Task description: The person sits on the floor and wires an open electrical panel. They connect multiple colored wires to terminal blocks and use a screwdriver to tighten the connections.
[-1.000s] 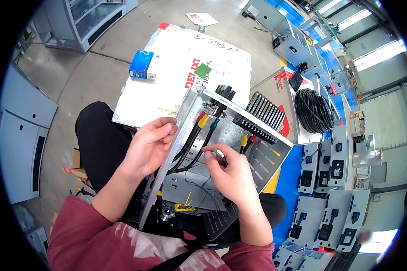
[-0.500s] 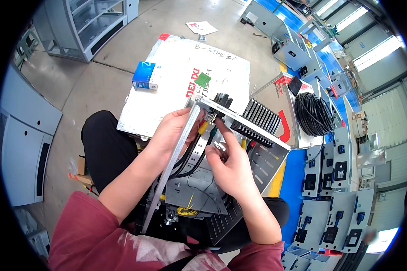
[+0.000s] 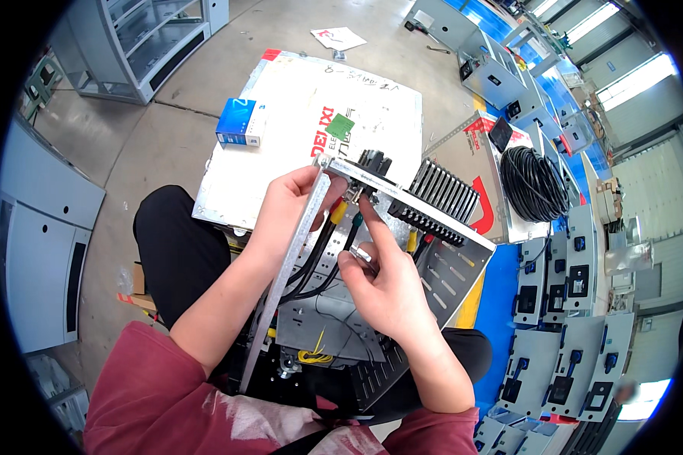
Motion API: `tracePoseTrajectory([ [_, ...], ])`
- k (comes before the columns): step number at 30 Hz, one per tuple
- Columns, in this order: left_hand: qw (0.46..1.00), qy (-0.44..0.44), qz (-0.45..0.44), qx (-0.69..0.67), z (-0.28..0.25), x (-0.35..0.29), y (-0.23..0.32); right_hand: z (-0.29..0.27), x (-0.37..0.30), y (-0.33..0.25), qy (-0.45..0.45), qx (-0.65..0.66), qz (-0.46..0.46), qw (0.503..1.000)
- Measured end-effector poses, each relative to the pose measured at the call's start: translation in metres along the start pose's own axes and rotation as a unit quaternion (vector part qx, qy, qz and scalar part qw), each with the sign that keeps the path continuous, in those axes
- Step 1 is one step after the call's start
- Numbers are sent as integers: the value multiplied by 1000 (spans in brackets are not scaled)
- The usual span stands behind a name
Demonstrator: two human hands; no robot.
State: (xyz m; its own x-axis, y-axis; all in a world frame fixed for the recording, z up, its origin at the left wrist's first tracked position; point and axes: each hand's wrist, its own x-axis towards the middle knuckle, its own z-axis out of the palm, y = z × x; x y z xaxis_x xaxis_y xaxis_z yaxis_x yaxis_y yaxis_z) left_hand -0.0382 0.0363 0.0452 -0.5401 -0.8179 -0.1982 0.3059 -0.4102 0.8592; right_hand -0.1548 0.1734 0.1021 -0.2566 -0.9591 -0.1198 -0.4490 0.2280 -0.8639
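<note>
A metal frame with a long pale bar (image 3: 287, 277) leans across my lap, and a slotted crosspiece joins its upper end. My left hand (image 3: 284, 216) is behind the bar, fingers curled at the black terminal part (image 3: 373, 163); what they pinch is hidden. Just below sit a yellow-sleeved cable end (image 3: 339, 212) and a green-sleeved one (image 3: 357, 221), on black cables. My right hand (image 3: 391, 284) stretches its index finger up to the terminal beside the green sleeve. Between its thumb and curled fingers is a small shiny metal piece (image 3: 362, 254), partly covered.
A white carton (image 3: 281, 98) stands ahead, bearing a small blue box (image 3: 239, 121) and a green scrap (image 3: 341, 126). Black finned parts (image 3: 444, 193) adjoin the frame on the right. Beyond lies a black cable coil (image 3: 535, 183). Grey cabinets (image 3: 45, 250) flank the left; several panels line the right.
The view has shifted slightly. Both hands keep nearly the same places at the terminal, with the right index finger still touching near the green-sleeved cable end.
</note>
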Motion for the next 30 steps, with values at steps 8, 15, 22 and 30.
tracePoseTrajectory([
  [8, 991, -23, 87, 99, 2, 0, -3, 1, 0, -6, -4, -19, 19, 1000],
  [15, 928, -14, -103, -359, -38, -18, -11, 1, -3, -9, -17, -6, 32, 999],
  [22, 960, -20, -20, -279, -70, -26, -14, 1, -4, -12, -26, -9, 45, 999],
  [30, 973, -43, -59, -218, -56, -30, -5, 0, -4, -16, -16, -8, 59, 998],
])
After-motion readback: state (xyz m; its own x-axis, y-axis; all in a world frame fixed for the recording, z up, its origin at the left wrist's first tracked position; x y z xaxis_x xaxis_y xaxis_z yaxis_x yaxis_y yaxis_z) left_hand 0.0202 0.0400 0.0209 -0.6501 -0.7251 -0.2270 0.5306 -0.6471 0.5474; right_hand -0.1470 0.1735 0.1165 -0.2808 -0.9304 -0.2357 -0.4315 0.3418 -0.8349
